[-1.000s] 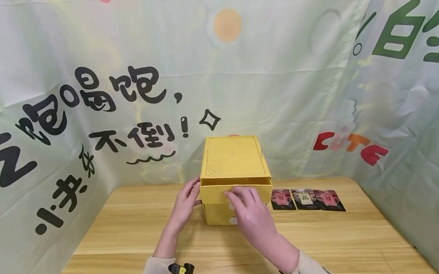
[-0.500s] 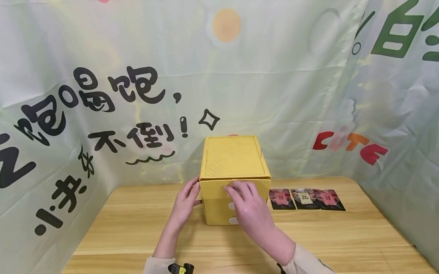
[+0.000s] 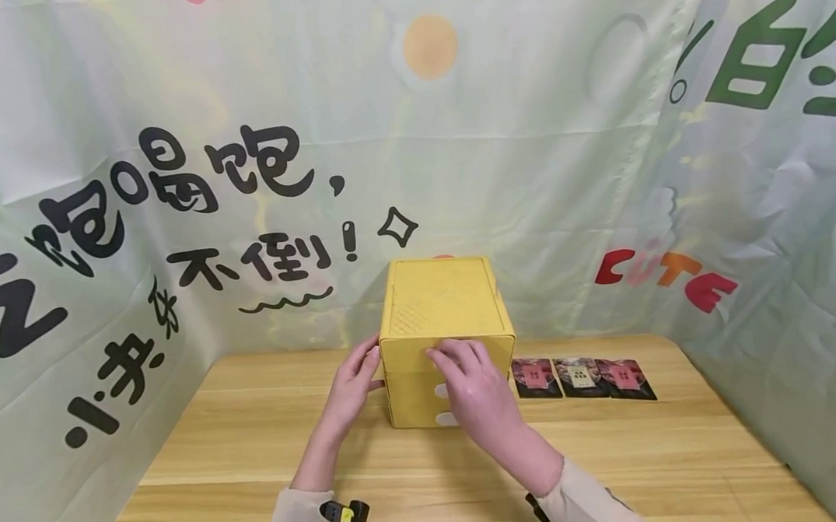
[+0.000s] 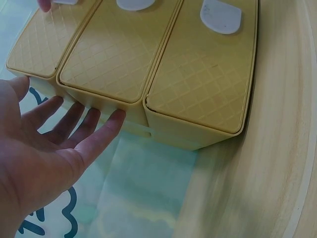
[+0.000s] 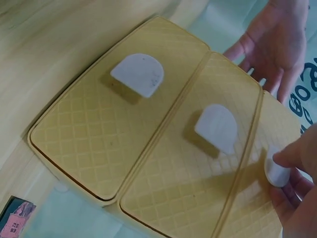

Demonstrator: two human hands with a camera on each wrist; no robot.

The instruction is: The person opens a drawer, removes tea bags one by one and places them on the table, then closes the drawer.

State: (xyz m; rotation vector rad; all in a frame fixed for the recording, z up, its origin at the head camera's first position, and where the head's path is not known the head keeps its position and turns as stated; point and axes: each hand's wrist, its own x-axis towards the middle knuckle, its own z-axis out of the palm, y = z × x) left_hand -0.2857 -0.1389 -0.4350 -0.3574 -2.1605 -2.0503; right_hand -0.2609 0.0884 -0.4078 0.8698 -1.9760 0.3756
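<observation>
A yellow three-drawer storage box (image 3: 442, 295) stands on the wooden table, its waffle-patterned drawer fronts facing me. My left hand (image 3: 350, 388) supports the box's left side. In the left wrist view its fingers are extended, with the fingertips (image 4: 115, 116) against the side wall. With thumb and fingers, my right hand (image 3: 483, 406) pinches the white handle (image 5: 277, 171) of the top drawer (image 3: 404, 356). That drawer lies flush with the frame. Two more white handles show in the right wrist view, on the middle drawer (image 5: 190, 163) and the bottom drawer (image 5: 99, 129).
Three dark sachets with pink or cream labels lie in a row to the right of the box: a left one (image 3: 535, 378), a middle one (image 3: 580, 378) and a right one (image 3: 626, 379). A printed cloth backdrop (image 3: 527, 194) hangs close behind the box.
The top drawer, which stuck out with a gap above its front, has slid back into the box with my right hand on its handle. My left hand stays at the box's side.
</observation>
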